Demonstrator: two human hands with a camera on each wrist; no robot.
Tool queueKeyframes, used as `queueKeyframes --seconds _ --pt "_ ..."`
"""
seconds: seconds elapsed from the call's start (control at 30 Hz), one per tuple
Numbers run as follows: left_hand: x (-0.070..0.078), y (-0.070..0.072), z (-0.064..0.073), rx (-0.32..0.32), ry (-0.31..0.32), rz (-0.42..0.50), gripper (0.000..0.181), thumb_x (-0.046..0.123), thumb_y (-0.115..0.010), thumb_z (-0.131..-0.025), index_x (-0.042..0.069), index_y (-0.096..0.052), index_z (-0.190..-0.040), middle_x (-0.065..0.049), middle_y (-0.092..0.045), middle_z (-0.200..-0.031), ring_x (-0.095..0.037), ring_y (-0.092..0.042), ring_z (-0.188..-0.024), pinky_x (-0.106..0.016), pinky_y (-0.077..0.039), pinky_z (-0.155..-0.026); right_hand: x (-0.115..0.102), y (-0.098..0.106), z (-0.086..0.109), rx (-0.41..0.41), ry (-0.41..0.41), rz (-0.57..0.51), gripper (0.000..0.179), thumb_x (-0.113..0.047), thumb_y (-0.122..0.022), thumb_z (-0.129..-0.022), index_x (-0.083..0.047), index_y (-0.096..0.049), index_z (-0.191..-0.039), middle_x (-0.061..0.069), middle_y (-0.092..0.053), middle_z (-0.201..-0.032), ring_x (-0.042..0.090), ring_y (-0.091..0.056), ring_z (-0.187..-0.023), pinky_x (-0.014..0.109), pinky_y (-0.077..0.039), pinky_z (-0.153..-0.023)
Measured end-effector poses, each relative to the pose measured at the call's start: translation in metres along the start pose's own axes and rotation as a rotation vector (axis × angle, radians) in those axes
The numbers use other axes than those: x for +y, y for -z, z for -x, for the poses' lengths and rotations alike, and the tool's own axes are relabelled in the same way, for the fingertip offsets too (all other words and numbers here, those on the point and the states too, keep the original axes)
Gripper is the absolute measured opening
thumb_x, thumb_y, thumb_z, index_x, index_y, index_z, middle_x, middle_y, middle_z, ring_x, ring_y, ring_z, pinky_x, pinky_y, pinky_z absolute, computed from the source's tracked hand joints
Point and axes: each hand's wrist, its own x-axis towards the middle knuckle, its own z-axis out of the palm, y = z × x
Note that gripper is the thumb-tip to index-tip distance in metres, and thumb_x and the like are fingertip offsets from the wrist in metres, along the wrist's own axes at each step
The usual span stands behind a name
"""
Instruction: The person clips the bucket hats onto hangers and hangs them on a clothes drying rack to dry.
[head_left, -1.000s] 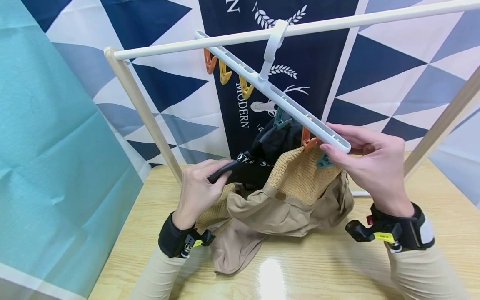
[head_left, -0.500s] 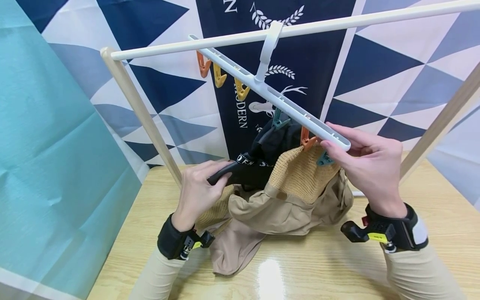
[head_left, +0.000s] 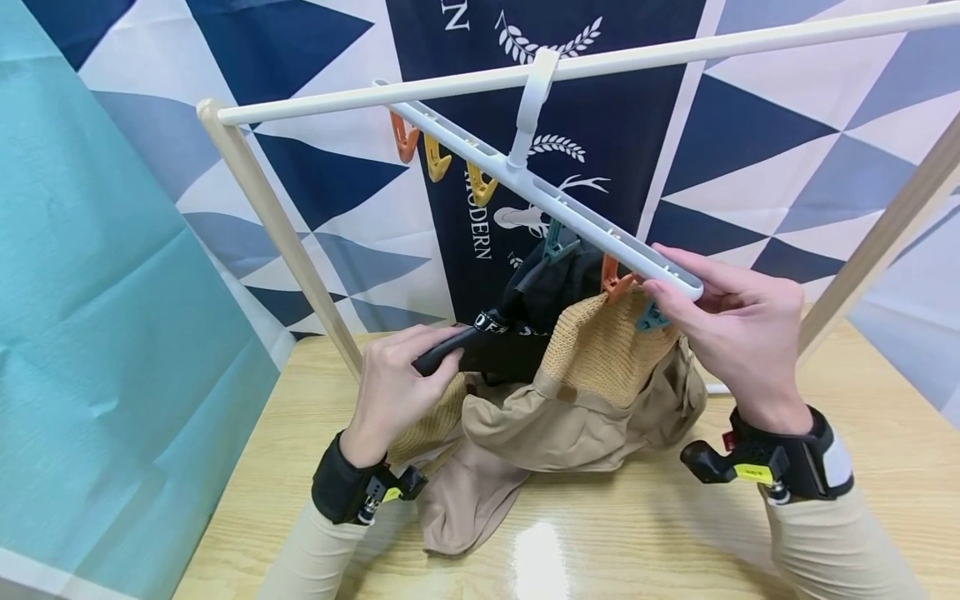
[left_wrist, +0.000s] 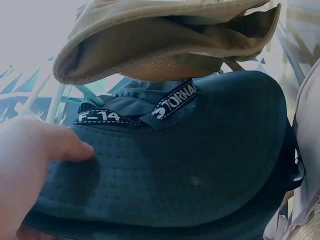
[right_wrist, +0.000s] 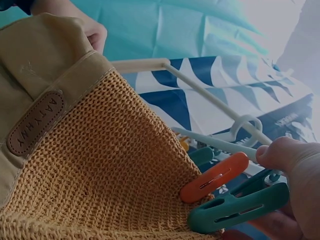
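My left hand (head_left: 393, 379) pinches the brim of a black bucket hat (head_left: 502, 354), thumb on top and fingers beneath. Lettered tape runs round this hat where crown meets brim, also plain in the left wrist view. A teal clip (head_left: 558, 246) grips its crown under a pale blue clip hanger (head_left: 577, 218). With thumb and fingers, my right hand (head_left: 742, 325) holds the hanger's near end. Beside the black hat hangs a tan hat (head_left: 592, 358) with a knitted crown and cloth brim, held by an orange clip (right_wrist: 215, 177) and a teal clip (right_wrist: 240, 207).
The hanger hooks over a white rod (head_left: 450, 83) on a wooden-post (head_left: 277, 233) rack. Unused yellow clips (head_left: 480, 185) and an orange clip (head_left: 403, 137) hang toward its far end. A pinkish-beige hat (head_left: 468, 504) with a knitted part lies on the wooden table (head_left: 652, 533), below the hanging hats.
The head view has shifted slightly. Both hands keep the same holds on the black hat's brim and the hanger's end.
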Motion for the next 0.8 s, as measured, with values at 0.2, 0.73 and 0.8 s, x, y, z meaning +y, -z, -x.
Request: queueKeyframes --seconds 0.2,0.73,0.8 --pt "0.000 0.003 0.000 -0.028 0.011 0.033 0.029 0.015 -0.085 -0.092 0.013 -0.088 -0.121 -0.007 -0.089 -0.109 -0.026 -0.085 -0.094 -0.042 -0.063 -0.072 0.000 0.001 -0.001 0.010 0.008 -0.054 0.032 0.009 -0.086 -0.090 0.015 -0.080 -0.121 -0.010 -0.088 -0.103 -0.006 -0.078 -0.072 0.007 -0.044 -0.054" --pt "-0.004 0.006 0.001 -0.058 0.026 0.094 0.089 0.080 -0.031 -0.112 0.012 -0.086 -0.127 -0.009 -0.088 -0.117 -0.021 -0.077 -0.082 -0.032 -0.054 -0.066 -0.004 0.018 -0.007 0.044 -0.015 -0.053 0.032 0.013 -0.086 -0.087 0.017 -0.080 -0.118 -0.009 -0.087 -0.096 -0.002 -0.053 -0.051 0.017 -0.025 -0.047" --pt "-0.004 0.007 0.001 -0.048 0.024 0.087 0.095 0.081 -0.023 -0.112 0.011 -0.086 -0.126 -0.009 -0.088 -0.117 -0.021 -0.077 -0.082 -0.034 -0.054 -0.068 -0.005 0.022 -0.008 0.047 -0.017 -0.066 0.032 0.015 -0.085 -0.087 0.018 -0.080 -0.118 -0.009 -0.087 -0.092 -0.002 -0.052 -0.049 0.018 -0.023 -0.047"
